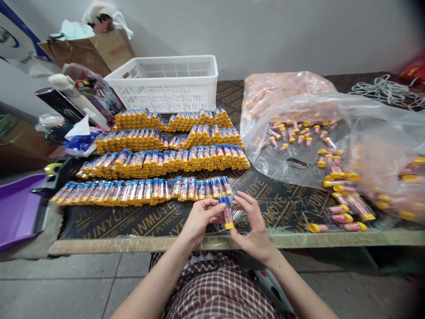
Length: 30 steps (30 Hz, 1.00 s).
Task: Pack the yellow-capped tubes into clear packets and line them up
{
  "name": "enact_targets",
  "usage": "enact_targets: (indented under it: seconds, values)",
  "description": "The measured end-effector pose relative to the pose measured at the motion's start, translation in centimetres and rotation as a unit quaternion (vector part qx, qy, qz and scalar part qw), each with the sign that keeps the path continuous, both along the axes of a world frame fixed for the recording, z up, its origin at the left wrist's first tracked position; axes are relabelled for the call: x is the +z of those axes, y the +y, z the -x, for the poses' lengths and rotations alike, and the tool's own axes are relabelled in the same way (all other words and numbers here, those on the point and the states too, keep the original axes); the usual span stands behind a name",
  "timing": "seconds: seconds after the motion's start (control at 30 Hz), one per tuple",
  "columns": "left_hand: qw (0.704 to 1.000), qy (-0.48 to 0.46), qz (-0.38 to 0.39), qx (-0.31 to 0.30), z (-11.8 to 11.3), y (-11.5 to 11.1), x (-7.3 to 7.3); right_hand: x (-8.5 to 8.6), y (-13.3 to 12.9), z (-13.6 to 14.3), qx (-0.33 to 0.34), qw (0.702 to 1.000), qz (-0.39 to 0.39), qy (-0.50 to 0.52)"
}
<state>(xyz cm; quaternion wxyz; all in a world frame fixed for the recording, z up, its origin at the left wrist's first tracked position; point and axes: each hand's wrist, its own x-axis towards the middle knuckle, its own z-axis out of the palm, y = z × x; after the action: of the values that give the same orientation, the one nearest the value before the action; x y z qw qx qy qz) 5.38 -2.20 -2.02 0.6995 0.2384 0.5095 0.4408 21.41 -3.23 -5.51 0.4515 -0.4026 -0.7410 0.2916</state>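
Between my hands, above the table's front edge, is a small clear tube with pink contents, a blue upper end and a yellow cap at the bottom. My left hand pinches its upper part from the left. On the other side, my right hand curves around it, thumb at the yellow cap and fingers near the top. Shiny clear plastic film shows beside the tube; how it is attached is hidden. Just beyond my hands lies the nearest row of finished-looking blue-and-yellow tubes.
More tubes are stacked in rows behind. A white plastic basket stands at the back. To the right, a clear bag spills loose pink tubes. Bottles and a purple dustpan are at left, a cable coil far right.
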Motion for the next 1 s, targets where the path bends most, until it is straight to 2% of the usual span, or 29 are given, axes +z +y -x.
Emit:
enact_targets:
  seconds: [0.13,0.23,0.47,1.0]
  values:
    - [1.0,0.01,0.002,-0.022,-0.3,-0.3,0.1,-0.1,0.3,-0.2,0.078,0.996,0.039,0.016]
    - [0.999,0.011,0.01,-0.029,-0.4,-0.6,0.1,-0.6,0.2,-0.2,0.1,0.992,0.057,0.045]
    - [0.999,0.013,0.023,-0.022,-0.7,-0.9,0.5,-0.9,-0.2,0.0,0.095,0.989,0.07,0.089]
    - [1.0,0.01,0.008,-0.017,-1.0,-1.1,0.3,-1.0,-0.1,0.2,0.089,0.991,0.047,0.091]
